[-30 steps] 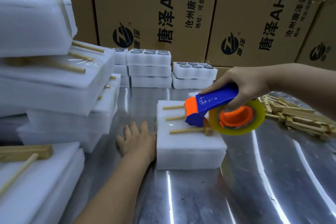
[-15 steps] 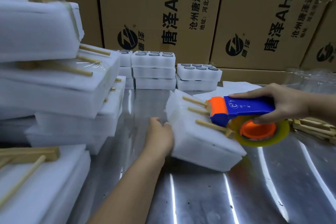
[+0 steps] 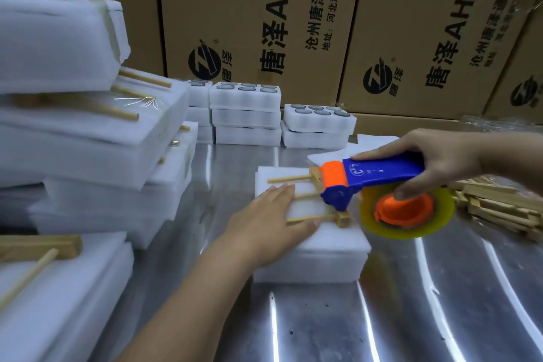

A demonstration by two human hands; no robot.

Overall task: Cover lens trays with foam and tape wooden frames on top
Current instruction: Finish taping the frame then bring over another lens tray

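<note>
– Now, largest items first. What stands along the back?

– Cardboard boxes (image 3: pixel 249 23). Three printed faces are readable. Each carries a round black logo, "唐泽" and "AH4."; two also show a smaller line starting "沧州唐泽通信". The rest is cut off.

– And below them?

– One shiny metal table (image 3: pixel 323 326). At its left is a leaning heap of taped foam packs (image 3: pixel 73 138) with wooden sticks on top. It is too blurred for a reliable count.

– Lens trays?

– Three stacks of lens trays (image 3: pixel 245 114) at the back of the table. The middle stack has three layers and the right has two, while the left is partly hidden. The right stack's top tray shows six round lenses, in two rows of three.

– The piece being worked?

– One foam block (image 3: pixel 323 256) lies flat at table centre. One wooden frame (image 3: pixel 296 178) lies on top, with three thin sticks joined to one crossbar.

– Hands?

– The left hand (image 3: pixel 264 223) lies flat on the block, fingers straight, covering the stick ends and holding nothing. The right hand (image 3: pixel 440 156) is wrapped round the blue handle of one tape dispenser (image 3: pixel 385 169). A finger rests on its yellowish tape roll (image 3: pixel 411 232). The orange nose sits at the crossbar. The handle bears a small white mark beginning "C".

– Anything else?

– One pile of spare frames (image 3: pixel 499 209) at the far right, number uncountable.
</note>
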